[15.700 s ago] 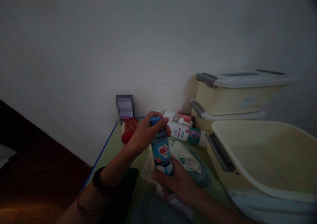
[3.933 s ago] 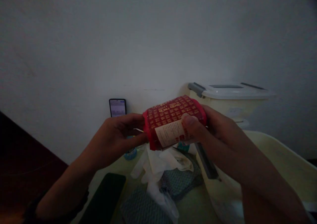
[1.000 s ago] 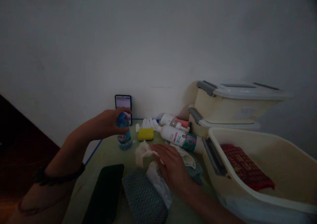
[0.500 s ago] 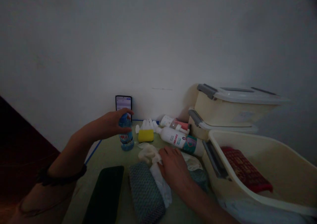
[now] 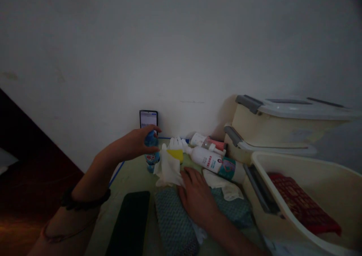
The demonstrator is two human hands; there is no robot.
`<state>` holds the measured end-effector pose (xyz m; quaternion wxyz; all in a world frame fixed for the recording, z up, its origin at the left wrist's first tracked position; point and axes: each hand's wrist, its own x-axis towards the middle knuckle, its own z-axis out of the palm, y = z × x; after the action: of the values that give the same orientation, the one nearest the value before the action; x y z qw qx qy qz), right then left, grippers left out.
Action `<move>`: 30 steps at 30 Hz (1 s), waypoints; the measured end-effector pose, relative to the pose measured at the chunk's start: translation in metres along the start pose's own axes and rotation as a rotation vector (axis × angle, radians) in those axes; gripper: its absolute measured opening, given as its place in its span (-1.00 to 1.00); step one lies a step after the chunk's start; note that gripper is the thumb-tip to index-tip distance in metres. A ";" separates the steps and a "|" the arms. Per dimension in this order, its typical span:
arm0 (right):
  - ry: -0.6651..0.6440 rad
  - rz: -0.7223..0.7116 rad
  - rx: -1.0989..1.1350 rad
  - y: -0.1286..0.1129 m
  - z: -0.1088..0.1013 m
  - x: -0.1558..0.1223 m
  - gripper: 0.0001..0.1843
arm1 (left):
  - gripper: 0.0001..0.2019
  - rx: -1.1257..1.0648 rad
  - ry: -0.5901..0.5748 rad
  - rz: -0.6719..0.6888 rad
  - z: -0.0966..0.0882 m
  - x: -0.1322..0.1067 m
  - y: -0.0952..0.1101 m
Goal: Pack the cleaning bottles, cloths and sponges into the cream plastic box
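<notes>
My left hand [image 5: 138,143] is curled around the upper part of a blue bottle [image 5: 152,158], which stands upright on the table. My right hand [image 5: 196,193] has its thumb and fingers closed on a crumpled, thin white glove [image 5: 169,169], whose raised end reaches toward the bottle. Beneath this hand lies a folded blue-green knitted cloth [image 5: 174,220], and another white, glove-like piece [image 5: 226,188] rests to its right. A yellow sponge [image 5: 175,156] is partly hidden behind the raised glove.
A phone [image 5: 149,117] leans on the wall; a dark flat object [image 5: 130,222] lies front left. Behind are white glove fingers [image 5: 175,143], a white bottle [image 5: 207,159] and a pinkish bottle [image 5: 216,144]. Right stand lidded cream boxes [image 5: 271,127] and an uncovered bin [image 5: 261,159] holding red cloth [image 5: 302,203].
My right hand has lifted the white glove's end up and left, partly covering the sponge. My left hand stays at the bottle. The whole view has shifted slightly, moving things rightward.
</notes>
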<state>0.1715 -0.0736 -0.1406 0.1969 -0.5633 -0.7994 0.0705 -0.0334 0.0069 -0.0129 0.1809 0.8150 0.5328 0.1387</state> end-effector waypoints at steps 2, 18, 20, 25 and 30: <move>-0.007 -0.001 0.013 0.000 -0.001 -0.001 -0.58 | -0.50 -0.009 0.005 -0.002 0.001 0.001 0.000; -0.019 -0.006 0.027 -0.003 -0.006 0.002 -0.60 | -0.53 -0.037 0.042 0.016 0.005 0.003 0.001; -0.016 -0.004 0.026 -0.003 -0.006 0.002 -0.61 | -0.53 -0.031 0.045 0.014 0.005 0.003 0.002; -0.012 -0.009 0.017 -0.004 -0.007 0.002 -0.62 | -0.51 -0.016 0.039 0.024 0.006 0.004 0.000; -0.008 -0.012 0.015 -0.004 -0.009 0.002 -0.63 | -0.49 -0.013 0.024 0.022 0.006 0.005 -0.002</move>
<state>0.1704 -0.0739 -0.1304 0.1983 -0.5567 -0.8029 0.0777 -0.0306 0.0118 -0.0186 0.1783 0.8179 0.5250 0.1537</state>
